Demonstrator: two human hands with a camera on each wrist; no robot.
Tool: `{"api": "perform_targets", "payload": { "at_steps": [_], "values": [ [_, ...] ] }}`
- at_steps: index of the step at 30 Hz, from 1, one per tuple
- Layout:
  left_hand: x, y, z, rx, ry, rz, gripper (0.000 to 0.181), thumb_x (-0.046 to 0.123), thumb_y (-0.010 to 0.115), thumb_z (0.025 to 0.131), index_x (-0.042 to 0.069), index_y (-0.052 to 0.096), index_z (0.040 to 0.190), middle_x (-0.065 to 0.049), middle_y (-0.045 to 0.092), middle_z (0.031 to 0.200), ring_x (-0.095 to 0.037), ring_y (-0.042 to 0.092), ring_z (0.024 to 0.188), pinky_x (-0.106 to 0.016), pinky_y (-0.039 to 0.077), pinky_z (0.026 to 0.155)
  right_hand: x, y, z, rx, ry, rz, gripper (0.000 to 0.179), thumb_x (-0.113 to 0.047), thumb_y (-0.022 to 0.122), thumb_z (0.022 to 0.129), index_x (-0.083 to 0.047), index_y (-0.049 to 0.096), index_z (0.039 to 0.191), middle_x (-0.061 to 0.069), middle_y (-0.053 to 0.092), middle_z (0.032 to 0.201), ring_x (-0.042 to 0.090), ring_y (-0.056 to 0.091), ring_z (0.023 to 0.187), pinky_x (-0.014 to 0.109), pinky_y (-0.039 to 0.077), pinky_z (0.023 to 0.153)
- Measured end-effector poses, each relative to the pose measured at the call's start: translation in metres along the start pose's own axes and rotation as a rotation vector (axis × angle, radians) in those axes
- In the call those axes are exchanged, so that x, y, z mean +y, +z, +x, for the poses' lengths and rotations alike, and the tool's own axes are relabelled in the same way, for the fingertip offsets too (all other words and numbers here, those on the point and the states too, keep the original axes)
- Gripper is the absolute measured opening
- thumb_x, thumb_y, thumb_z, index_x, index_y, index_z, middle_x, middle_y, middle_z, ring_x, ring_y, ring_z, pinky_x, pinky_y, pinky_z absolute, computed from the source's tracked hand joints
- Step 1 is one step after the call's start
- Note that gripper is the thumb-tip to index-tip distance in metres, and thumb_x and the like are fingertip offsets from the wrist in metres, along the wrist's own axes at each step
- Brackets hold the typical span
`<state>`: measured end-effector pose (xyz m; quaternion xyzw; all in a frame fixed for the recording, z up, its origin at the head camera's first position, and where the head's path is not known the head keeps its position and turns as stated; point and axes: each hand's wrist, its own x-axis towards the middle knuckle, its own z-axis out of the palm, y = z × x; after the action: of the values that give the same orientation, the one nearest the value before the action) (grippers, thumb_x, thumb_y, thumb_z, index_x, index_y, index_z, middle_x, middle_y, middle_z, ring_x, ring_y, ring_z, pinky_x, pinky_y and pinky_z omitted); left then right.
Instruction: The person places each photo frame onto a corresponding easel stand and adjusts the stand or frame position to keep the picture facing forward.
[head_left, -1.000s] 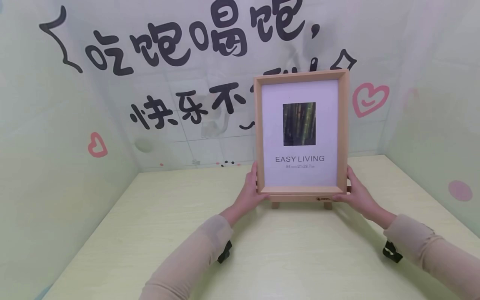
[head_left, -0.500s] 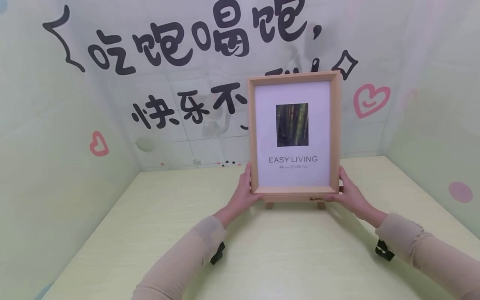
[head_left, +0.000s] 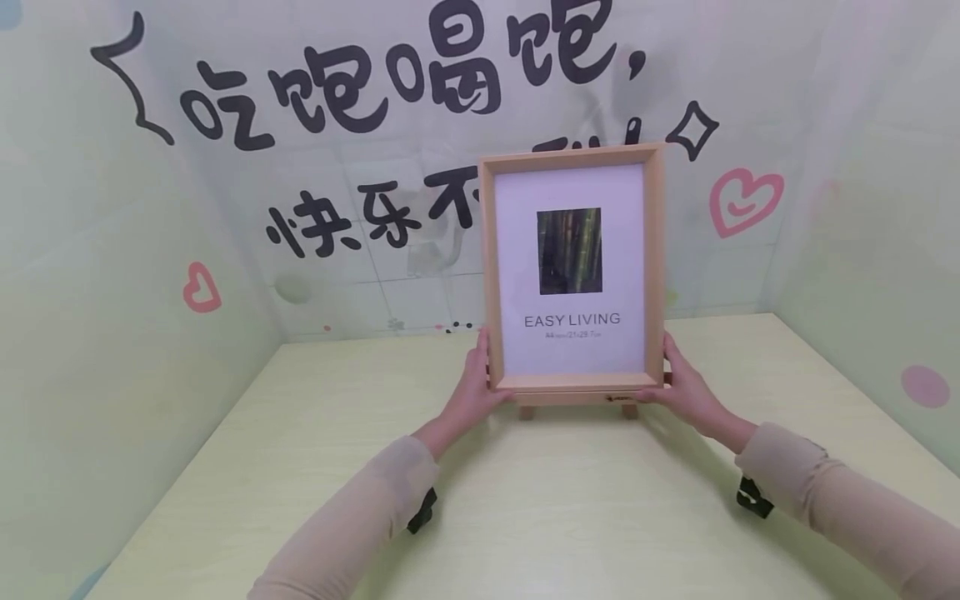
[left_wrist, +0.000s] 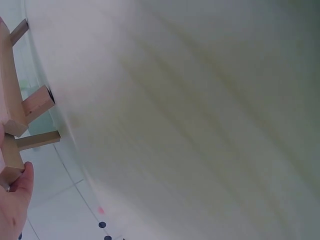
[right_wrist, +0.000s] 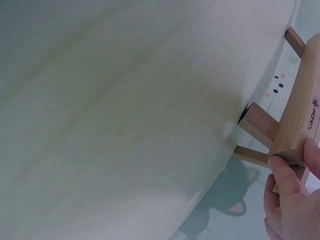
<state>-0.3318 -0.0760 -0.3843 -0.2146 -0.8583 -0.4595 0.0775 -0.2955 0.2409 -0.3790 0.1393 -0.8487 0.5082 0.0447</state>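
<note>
A light wooden picture frame (head_left: 572,333) stands upright on a small wooden easel (head_left: 558,399) towards the back of the table. Behind its front pane is a white sheet with a bamboo photo and the words EASY LIVING. My left hand (head_left: 468,392) grips the lower left corner, thumb in front along the easel's ledge. At the lower right corner, my right hand (head_left: 692,392) holds on in the same way. Both wrist views show easel legs (left_wrist: 37,105) at the tabletop; in the right one, fingers (right_wrist: 285,175) wrap the ledge's end.
The pale wooden table (head_left: 570,508) is enclosed by light wall sheets on the left, right and back. Large black lettering (head_left: 330,87) and pink hearts (head_left: 746,202) decorate them. A black strap (head_left: 753,497) shows beneath the right sleeve.
Both hands have shifted the picture frame and easel steadily to the left across the table. Their grip on the lower corners looks the same throughout.
</note>
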Motion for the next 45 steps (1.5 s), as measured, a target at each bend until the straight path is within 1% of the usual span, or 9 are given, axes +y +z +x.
{"api": "perform_targets", "payload": {
  "at_steps": [5,8,12,19,23,29,38,41,45],
  "values": [
    [-0.003,-0.004,-0.002,0.001,-0.001,0.008,0.113,0.001,0.073,0.071,0.017,-0.009,0.147,-0.024,0.027,0.136,-0.033,0.047,0.112,-0.035,0.049,0.091,-0.002,0.004,0.003,-0.004,-0.004,0.004,0.101,0.001,0.066,0.079,-0.013,-0.008,0.147,0.027,0.009,0.148,0.055,0.041,0.113,0.047,0.051,0.084],
    [-0.004,-0.007,-0.003,0.008,-0.02,0.007,0.112,-0.001,0.073,0.07,0.014,-0.007,0.147,-0.024,0.028,0.137,-0.034,0.047,0.113,-0.036,0.048,0.093,-0.003,0.007,0.005,-0.01,-0.004,0.004,0.102,0.0,0.066,0.079,-0.014,-0.008,0.147,0.027,0.009,0.148,0.054,0.042,0.113,0.047,0.051,0.084],
    [-0.005,-0.01,-0.004,0.016,-0.033,0.007,0.111,-0.002,0.072,0.07,0.013,-0.006,0.147,-0.024,0.028,0.136,-0.034,0.047,0.112,-0.036,0.049,0.091,-0.004,0.011,0.008,-0.017,0.001,0.005,0.102,-0.001,0.067,0.08,-0.014,-0.009,0.147,0.027,0.009,0.148,0.054,0.041,0.114,0.046,0.051,0.085],
    [-0.008,-0.018,-0.008,0.014,-0.042,0.024,0.114,0.0,0.073,0.07,0.018,-0.009,0.147,-0.023,0.027,0.137,-0.034,0.046,0.115,-0.037,0.047,0.093,-0.006,0.018,0.011,-0.022,-0.007,0.014,0.102,0.001,0.066,0.079,-0.015,-0.009,0.147,0.025,0.008,0.149,0.054,0.041,0.115,0.047,0.051,0.085],
    [-0.01,-0.022,-0.009,0.02,-0.044,0.041,0.114,0.0,0.073,0.07,0.017,-0.009,0.147,-0.024,0.028,0.136,-0.035,0.046,0.115,-0.039,0.046,0.095,-0.007,0.023,0.014,-0.026,-0.01,0.025,0.102,0.001,0.066,0.079,-0.016,-0.009,0.147,0.027,0.013,0.147,0.053,0.042,0.114,0.045,0.051,0.084],
    [-0.013,-0.028,-0.012,0.026,-0.034,0.041,0.113,-0.003,0.072,0.07,0.015,-0.008,0.147,-0.025,0.027,0.136,-0.036,0.046,0.114,-0.038,0.048,0.093,-0.009,0.029,0.018,-0.03,-0.019,0.039,0.1,0.005,0.065,0.079,-0.015,-0.005,0.148,0.027,0.018,0.144,0.053,0.043,0.113,0.043,0.053,0.082],
    [-0.018,-0.035,-0.016,0.028,-0.042,0.027,0.113,-0.008,0.071,0.069,0.012,-0.009,0.147,-0.026,0.026,0.137,-0.036,0.047,0.112,-0.037,0.05,0.09,-0.011,0.035,0.022,-0.042,-0.026,0.045,0.103,0.004,0.065,0.079,-0.016,-0.009,0.147,0.025,0.012,0.148,0.053,0.041,0.115,0.042,0.053,0.082],
    [-0.019,-0.037,-0.017,0.021,-0.043,0.016,0.114,-0.008,0.071,0.068,0.012,-0.01,0.147,-0.026,0.026,0.136,-0.037,0.047,0.112,-0.035,0.051,0.088,-0.012,0.037,0.023,-0.046,-0.029,0.052,0.102,0.005,0.065,0.079,-0.016,-0.008,0.147,0.025,0.011,0.148,0.053,0.042,0.114,0.043,0.053,0.083],
    [-0.019,-0.04,-0.019,0.017,-0.036,0.013,0.114,-0.008,0.071,0.067,0.009,-0.01,0.146,-0.027,0.026,0.135,-0.038,0.047,0.111,-0.035,0.052,0.086,-0.012,0.04,0.025,-0.05,-0.03,0.064,0.102,0.006,0.064,0.078,-0.017,-0.007,0.148,0.023,0.011,0.149,0.053,0.042,0.114,0.043,0.052,0.083]
  ]
}}
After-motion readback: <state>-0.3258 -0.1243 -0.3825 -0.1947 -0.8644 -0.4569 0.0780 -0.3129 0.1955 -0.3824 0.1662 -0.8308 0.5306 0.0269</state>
